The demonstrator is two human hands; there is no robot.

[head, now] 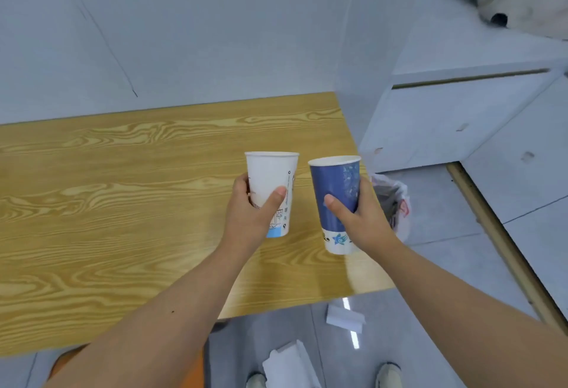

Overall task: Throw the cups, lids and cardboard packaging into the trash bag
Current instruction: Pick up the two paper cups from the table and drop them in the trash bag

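Observation:
My left hand (pixel 250 212) grips a tall white paper cup (pixel 270 172) with printed marks and a light blue base, held upright above the wooden table (pixel 107 203). My right hand (pixel 359 218) grips a dark blue paper cup (pixel 335 190) with a white base, tilted slightly left, over the table's right edge. Both cups have no lids. The trash bag (pixel 396 200), translucent white with dark contents, stands on the floor just right of the table, partly hidden behind my right hand.
White paper pieces lie on the grey floor: one (pixel 344 317) below the table's front edge, another (pixel 289 363) near my shoes (pixel 388 374). An orange seat (pixel 61 363) shows at the bottom left. White walls stand behind the table; a wooden strip (pixel 498 234) crosses the floor at right.

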